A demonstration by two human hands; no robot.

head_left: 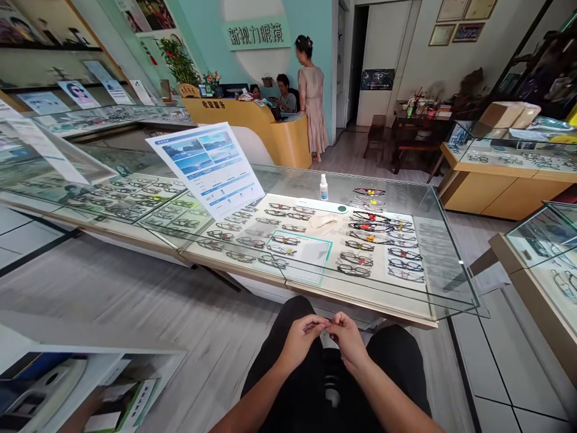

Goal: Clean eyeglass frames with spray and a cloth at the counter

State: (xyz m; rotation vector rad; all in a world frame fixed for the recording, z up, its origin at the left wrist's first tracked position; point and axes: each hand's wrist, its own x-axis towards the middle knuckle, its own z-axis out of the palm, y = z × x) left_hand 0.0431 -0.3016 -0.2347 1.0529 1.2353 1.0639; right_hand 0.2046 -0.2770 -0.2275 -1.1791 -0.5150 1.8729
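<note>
My left hand (303,338) and my right hand (348,340) meet fingertip to fingertip above my lap, just in front of the display case. Both are closed in a pinch. Whatever may be between the fingertips is too small to make out. Beyond them stands the glass display case (324,291), with rows of eyeglasses (356,260) inside. On its top are a small white spray bottle (323,187), a beige cloth (323,221) and a long white case with a green round end (341,208). My hands touch none of these.
A blue-and-white sign (210,171) stands tilted on the case. Behind it are a yellow counter (293,141) with two people seated and another person (311,102) standing beside it. A white shelf unit (148,340) is at lower left, another glass case (547,240) at right.
</note>
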